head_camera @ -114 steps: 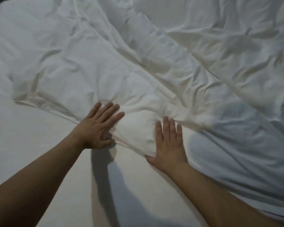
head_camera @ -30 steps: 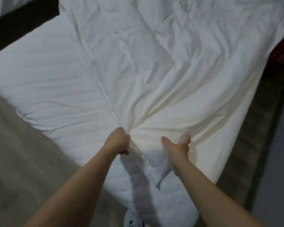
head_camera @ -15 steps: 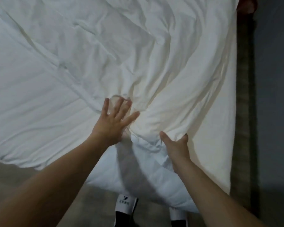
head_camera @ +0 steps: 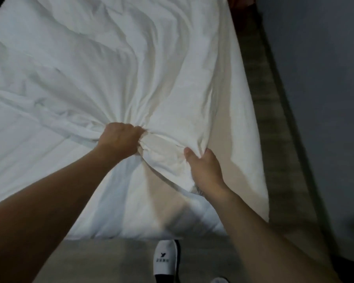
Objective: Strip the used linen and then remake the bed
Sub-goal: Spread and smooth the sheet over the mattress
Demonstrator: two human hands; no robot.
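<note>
Head view, one entry: I log a crumpled white cotton sheet (head_camera: pixel 131 64) spread loose over the white quilted mattress (head_camera: pixel 143 217), its near edge bunched at the bed's foot, where my left hand (head_camera: pixel 119 139) is clenched round a gathered fold and my right hand (head_camera: pixel 204 168) grasps the cloth beside it, thumb on top. One white slipper (head_camera: pixel 164 258) stands on the grey floor (head_camera: pixel 102 260) just below. I judge the job midway: whether stripping or remaking, I cannot tell; nothing is tucked.
</note>
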